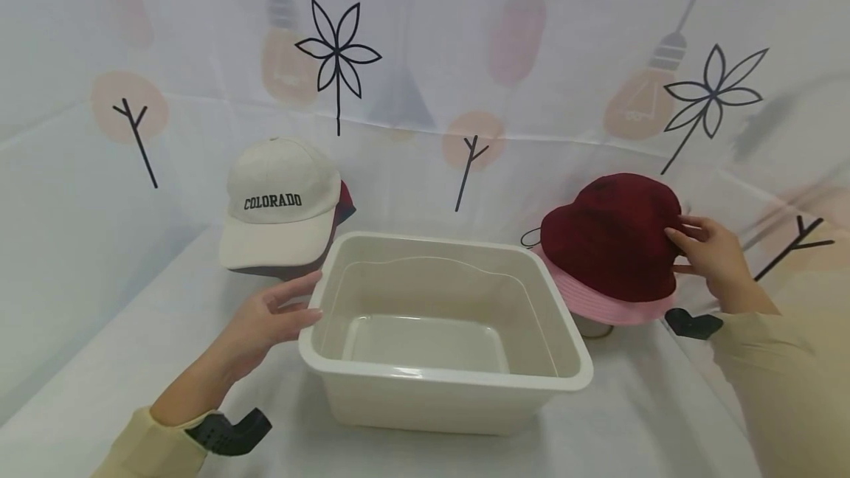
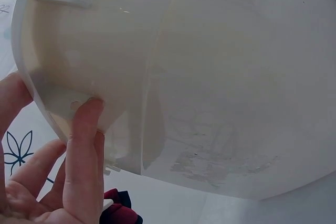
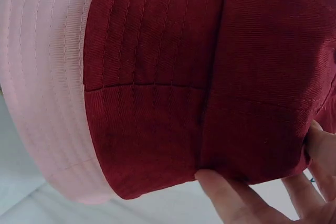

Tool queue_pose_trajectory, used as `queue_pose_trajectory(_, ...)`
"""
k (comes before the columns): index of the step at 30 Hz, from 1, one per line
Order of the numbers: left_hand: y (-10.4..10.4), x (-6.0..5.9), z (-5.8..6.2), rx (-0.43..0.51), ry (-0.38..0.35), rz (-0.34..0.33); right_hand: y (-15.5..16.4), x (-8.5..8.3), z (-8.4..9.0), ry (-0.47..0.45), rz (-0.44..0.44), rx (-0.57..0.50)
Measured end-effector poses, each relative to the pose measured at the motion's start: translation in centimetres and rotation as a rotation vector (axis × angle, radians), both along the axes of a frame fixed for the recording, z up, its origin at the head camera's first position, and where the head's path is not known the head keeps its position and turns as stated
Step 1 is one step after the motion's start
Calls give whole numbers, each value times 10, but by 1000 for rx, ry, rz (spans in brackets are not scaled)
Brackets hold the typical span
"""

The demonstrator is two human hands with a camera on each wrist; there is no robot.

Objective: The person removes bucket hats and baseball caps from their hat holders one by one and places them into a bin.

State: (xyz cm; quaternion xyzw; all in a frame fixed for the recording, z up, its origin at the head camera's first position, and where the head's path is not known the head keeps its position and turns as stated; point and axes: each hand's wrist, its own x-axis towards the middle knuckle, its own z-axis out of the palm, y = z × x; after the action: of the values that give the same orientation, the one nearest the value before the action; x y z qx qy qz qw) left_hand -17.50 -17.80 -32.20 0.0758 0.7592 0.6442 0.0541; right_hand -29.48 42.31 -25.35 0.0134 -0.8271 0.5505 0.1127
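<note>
A cream plastic basin (image 1: 425, 408) stands in the middle of the table. My left hand (image 1: 262, 327) grips its left rim; in the left wrist view one fingertip (image 2: 89, 109) lies under the rim against the outer wall. At the right, a dark red bucket hat (image 1: 614, 242) sits on top of a pink hat (image 1: 614, 305). My right hand (image 1: 717, 257) holds the dark red hat by the right side of its crown. In the right wrist view the fingers (image 3: 228, 198) lie at the hat's edge, and the pink brim (image 3: 47, 82) shows below the red one.
At the back left sits a cream cap (image 1: 282, 183) lettered COLORADO, with a dark red and navy cap (image 1: 345, 201) partly hidden behind it. A thin cord loop (image 1: 530, 237) sticks out left of the bucket hats. A patterned cloth (image 1: 412, 94) hangs behind the white-covered table.
</note>
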Motion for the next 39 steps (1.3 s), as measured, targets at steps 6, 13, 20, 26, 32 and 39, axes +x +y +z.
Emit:
queue_pose_trajectory(6,0,0,0,16,-4,-6,-1,0,1,20,32,-56)
queue_pose_trajectory(13,-1,0,-1,41,-1,-20,-2,-1,5,-9,-4,-81)
queue_pose_trajectory(20,-1,0,-1,40,-1,-21,-5,3,11,-19,-14,-247)
queue_pose_trajectory(26,-1,-1,-1,42,-5,-16,-7,5,16,-20,-13,-298)
queue_pose_trajectory(32,-1,0,-1,43,-6,-10,-8,7,24,-13,-2,-382)
queue_pose_trajectory(39,-2,-1,-2,41,-5,-14,-12,6,33,-3,-21,-428)
